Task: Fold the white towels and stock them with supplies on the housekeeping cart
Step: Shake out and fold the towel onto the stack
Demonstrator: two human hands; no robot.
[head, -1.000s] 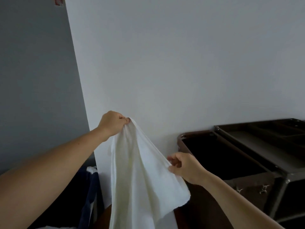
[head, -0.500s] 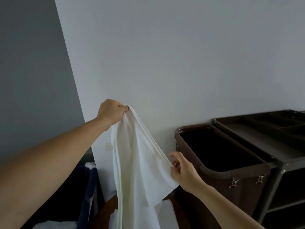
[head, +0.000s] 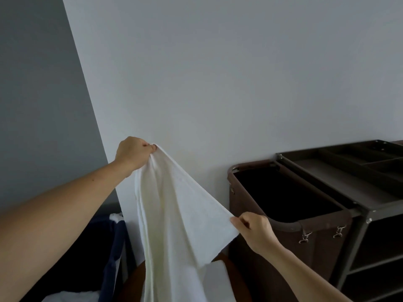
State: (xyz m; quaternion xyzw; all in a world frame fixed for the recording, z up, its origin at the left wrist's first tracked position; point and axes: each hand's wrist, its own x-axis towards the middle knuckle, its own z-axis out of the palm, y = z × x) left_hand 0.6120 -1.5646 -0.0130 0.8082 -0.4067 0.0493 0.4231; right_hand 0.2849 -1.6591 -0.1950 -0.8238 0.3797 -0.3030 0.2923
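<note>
A person's left hand [head: 134, 154] and right hand [head: 254, 229] pinch a limp, creased white towel [head: 174, 214] beside the housekeeping cart [head: 349, 192].

The upper half of the frame is open air before a bare wall [head: 218, 73], while lower down the hanging white towel [head: 174, 214] fills the centre, the open-mouthed brown bag [head: 283, 253] and cart [head: 327, 173] block the lower right, and dark blue fabric [head: 111, 253] crowds the lower left.

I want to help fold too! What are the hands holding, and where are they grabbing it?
A white towel. The left hand grips its top end; the right hand pinches its edge lower down.
</note>
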